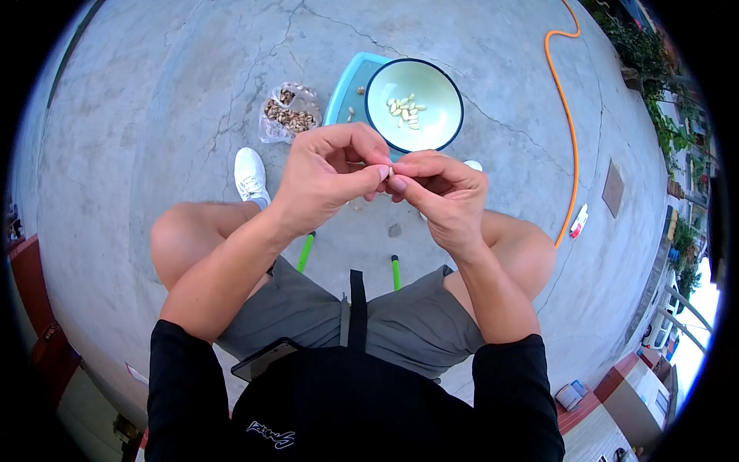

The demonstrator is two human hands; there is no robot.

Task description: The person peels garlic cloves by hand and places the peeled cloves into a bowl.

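Observation:
My left hand (332,168) and my right hand (445,192) meet in front of me, thumbs and fingertips pinched together. Between them is a small garlic clove (390,174), mostly covered by the fingers. Just beyond my hands, a white enamel bowl (431,127) with a dark rim holds several peeled, pale garlic cloves (406,109). The bowl rests on a light blue plastic stool or tray (344,91), where a few small brownish bits lie. To the left, a clear plastic bag (271,131) on the ground contains many brownish unpeeled cloves (291,117).
Cracked grey concrete (185,100) spreads all around. An orange hose (566,100) curves along the right side, with a red and white packet (579,221) beside it. My white shoe (249,173) stands near the bag. A phone (265,359) lies at my lap.

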